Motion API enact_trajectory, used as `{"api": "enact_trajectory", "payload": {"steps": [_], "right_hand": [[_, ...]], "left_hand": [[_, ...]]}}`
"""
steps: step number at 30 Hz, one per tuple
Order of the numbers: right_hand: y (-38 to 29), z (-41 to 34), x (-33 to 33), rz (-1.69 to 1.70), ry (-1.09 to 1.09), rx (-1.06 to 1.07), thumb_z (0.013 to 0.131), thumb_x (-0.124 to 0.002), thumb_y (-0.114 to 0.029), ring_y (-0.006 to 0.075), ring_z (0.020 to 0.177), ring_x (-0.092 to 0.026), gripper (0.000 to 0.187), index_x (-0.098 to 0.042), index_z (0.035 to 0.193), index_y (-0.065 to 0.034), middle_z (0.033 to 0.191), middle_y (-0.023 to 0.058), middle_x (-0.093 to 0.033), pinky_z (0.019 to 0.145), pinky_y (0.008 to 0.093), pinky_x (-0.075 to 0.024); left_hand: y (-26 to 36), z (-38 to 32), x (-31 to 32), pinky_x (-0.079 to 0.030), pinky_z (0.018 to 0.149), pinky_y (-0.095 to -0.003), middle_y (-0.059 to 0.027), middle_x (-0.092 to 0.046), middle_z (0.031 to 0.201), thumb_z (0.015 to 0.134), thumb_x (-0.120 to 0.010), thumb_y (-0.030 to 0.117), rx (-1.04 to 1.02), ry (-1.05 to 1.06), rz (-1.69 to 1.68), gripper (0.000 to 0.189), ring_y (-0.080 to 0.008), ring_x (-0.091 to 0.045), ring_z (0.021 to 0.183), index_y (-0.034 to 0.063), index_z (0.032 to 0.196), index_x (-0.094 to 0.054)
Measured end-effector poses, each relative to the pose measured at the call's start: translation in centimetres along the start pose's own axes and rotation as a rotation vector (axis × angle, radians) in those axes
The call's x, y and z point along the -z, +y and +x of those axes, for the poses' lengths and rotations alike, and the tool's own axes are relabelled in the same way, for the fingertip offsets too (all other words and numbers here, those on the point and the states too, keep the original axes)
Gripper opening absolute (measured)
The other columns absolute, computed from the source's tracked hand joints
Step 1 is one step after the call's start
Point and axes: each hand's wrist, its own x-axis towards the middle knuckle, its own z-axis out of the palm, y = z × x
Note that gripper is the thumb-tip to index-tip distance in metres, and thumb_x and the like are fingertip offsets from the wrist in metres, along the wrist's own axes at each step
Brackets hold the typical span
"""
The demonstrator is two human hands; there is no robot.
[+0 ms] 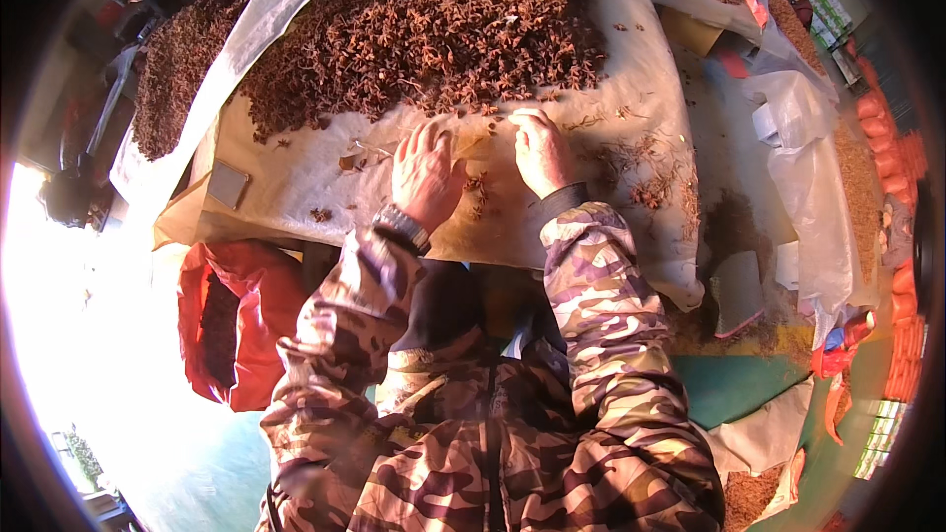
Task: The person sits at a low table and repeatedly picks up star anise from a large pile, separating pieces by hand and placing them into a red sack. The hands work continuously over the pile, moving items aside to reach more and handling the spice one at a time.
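Note:
A large heap of dried star anise lies on a pale cloth-covered table in front of me. Below the heap's near edge, my left hand rests palm down on the cloth, fingers pointing at the heap; whether anything is under it is hidden. My right hand is at the heap's edge with its fingers bent, and I cannot tell if it pinches a piece. Between the hands lie a few loose star anise pieces. Stems and broken bits are scattered right of my right hand.
A small flat grey box sits at the table's left corner. Below it stands an open red sack with dark contents. Another star anise heap is at the left, past a white plastic sheet. A person is far right.

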Motion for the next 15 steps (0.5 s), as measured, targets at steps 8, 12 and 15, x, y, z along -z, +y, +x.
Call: {"api": "enact_trajectory", "payload": {"steps": [8,12,15], "right_hand": [[0.9,0.4,-2.9,0.048,-0.004,-0.259,0.095,-0.069,-0.007,0.0375,0.101,-0.074,0.041,-0.067,0.135,-0.0064,0.114,0.0177,-0.077,0.09,0.0465,-0.0585],[0.6,1.1,-1.9,-0.036,-0.109,-0.244,0.098,-0.065,-0.013,0.0395,0.109,-0.072,0.04,-0.065,0.139,-0.0108,0.122,0.0154,-0.074,0.095,0.0498,-0.0571],[0.1,1.4,-1.6,-0.123,-0.193,-0.253,0.099,-0.063,-0.014,0.0396,0.108,-0.072,0.038,-0.065,0.137,-0.0134,0.126,0.0139,-0.072,0.094,0.0503,-0.0575]], "left_hand": [[-2.4,8.4,-5.0,-0.048,0.114,-0.049,-0.0232,-0.052,0.155,0.093,-0.071,0.02,-0.075,-0.074,-0.148,0.064,-0.0436,-0.056,0.137,0.0071,0.153,-0.054],[-2.2,7.3,-5.0,-0.052,0.109,-0.0478,-0.0208,-0.057,0.147,0.094,-0.07,0.018,-0.122,-0.047,-0.174,0.053,-0.042,-0.061,0.129,0.0062,0.144,-0.062],[-1.8,4.8,-4.2,-0.053,0.104,-0.0479,-0.0189,-0.062,0.14,0.094,-0.071,0.018,-0.111,-0.036,-0.165,0.045,-0.0408,-0.062,0.125,0.0049,0.137,-0.065]]}}
